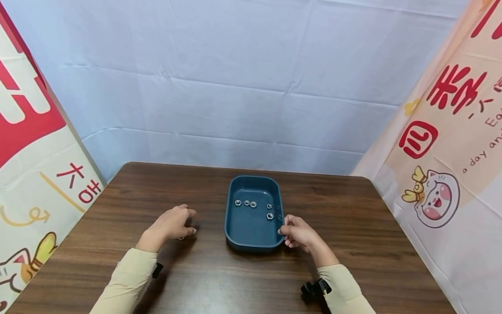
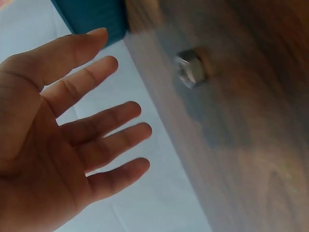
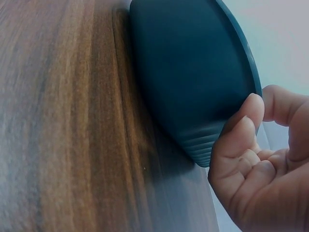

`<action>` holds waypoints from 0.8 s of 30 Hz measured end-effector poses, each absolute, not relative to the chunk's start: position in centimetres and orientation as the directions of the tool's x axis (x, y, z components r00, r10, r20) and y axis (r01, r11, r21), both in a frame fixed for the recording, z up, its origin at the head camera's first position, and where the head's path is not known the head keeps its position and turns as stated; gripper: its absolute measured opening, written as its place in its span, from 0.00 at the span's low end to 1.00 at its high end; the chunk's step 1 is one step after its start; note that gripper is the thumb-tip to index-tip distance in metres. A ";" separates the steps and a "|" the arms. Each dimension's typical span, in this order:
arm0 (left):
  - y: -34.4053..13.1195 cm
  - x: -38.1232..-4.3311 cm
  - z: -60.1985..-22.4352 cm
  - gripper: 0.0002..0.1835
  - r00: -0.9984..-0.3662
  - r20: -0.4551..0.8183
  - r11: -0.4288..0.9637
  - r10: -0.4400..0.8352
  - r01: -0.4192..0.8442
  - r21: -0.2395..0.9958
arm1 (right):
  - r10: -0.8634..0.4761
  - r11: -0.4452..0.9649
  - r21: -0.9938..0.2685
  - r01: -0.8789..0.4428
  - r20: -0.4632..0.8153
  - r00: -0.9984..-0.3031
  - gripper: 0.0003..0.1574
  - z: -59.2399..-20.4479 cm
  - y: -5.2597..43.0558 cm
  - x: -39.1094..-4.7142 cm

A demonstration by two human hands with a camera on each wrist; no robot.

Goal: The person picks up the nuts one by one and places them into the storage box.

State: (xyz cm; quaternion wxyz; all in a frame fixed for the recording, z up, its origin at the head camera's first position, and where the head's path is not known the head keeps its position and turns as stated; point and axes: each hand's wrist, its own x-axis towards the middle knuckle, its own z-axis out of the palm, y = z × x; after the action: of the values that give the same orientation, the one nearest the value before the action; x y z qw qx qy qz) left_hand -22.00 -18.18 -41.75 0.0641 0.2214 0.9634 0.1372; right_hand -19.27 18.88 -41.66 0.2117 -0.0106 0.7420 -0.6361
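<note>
A dark blue rectangular tray (image 1: 251,235) stands on the wooden table, with several metal nuts (image 1: 253,204) lying on its floor. My right hand (image 1: 300,233) pinches the tray's right rim near the front corner; in the right wrist view the thumb and fingers clasp the edge of the tray (image 3: 193,63). Left of the tray, my left hand (image 1: 174,223) hovers over the table, its fingers spread and apart from anything. Below it one hex nut (image 2: 191,68) lies on the wood, mostly covered by the hand in the head view.
The brown wooden table (image 1: 219,288) has rounded far corners. A pale cloth backdrop (image 1: 235,109) hangs behind it, and printed banners (image 1: 435,192) stand at both sides. Each wrist carries a black strapped device (image 1: 313,290).
</note>
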 end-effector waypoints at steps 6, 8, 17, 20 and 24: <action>-19.5 -22.6 -43.1 0.17 -0.878 -0.052 0.784 0.475 0.396 0.478 | -0.289 0.194 -0.947 0.255 -0.304 -0.908 0.08 -41.6 18.9 -19.2; -20.0 -22.9 -43.4 0.17 -0.869 -0.042 0.747 0.493 0.399 0.532 | -0.289 0.195 -0.947 0.255 -0.304 -0.908 0.09 -41.6 18.9 -19.2; -22.0 -23.6 -43.7 0.25 -0.868 -0.162 0.672 0.469 0.231 0.703 | -0.279 0.191 -0.949 0.252 -0.298 -0.913 0.09 -41.6 18.8 -19.1; -22.5 -23.7 -43.7 0.27 -0.872 -0.198 0.661 0.448 0.174 0.729 | -0.284 0.183 -0.950 0.253 -0.297 -0.911 0.09 -41.6 18.8 -19.1; -23.1 -23.8 -44.0 0.28 -0.859 -0.218 0.616 0.462 0.135 0.776 | -0.294 0.175 -0.952 0.252 -0.294 -0.909 0.09 -41.7 18.8 -19.1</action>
State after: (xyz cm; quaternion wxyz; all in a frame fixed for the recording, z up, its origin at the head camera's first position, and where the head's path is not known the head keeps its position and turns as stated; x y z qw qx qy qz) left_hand -23.83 -23.07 -43.97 0.2031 0.1705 0.8758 0.4034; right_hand -19.09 18.83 -41.75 0.2124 -0.0144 0.7365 -0.6420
